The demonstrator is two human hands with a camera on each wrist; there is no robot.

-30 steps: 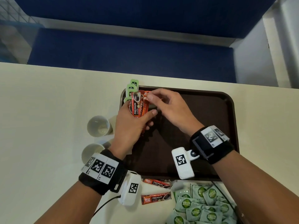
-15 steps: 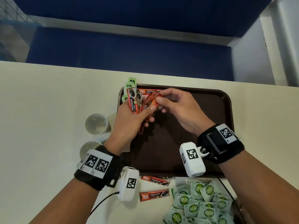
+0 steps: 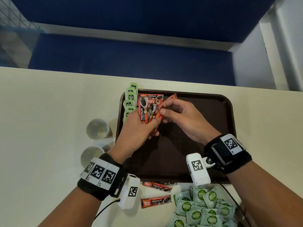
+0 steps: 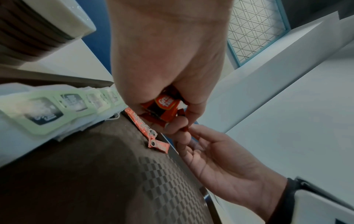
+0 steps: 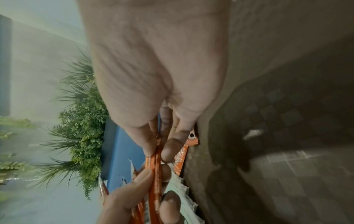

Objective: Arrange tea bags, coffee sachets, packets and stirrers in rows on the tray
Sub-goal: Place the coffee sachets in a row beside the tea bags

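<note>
Overhead, the left hand grips a fan of sachets above the tray's far-left corner; the right hand pinches one sachet from it. Tea bags line the tray's left rim. Left wrist: a sachet lies on the tray. Right wrist: thumb and fingertips pinch an orange sachet edge-on.

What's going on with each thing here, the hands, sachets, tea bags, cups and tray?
left hand: grips a fan of red coffee sachets.
right hand: pinches one orange sachet, above the tray.
tray: on the table, mostly bare.
tea bags: in a row at the tray's left edge.
paper cups: upright, left of tray.
loose sachets: flat on the table.
green packets: heaped off the tray.
</note>
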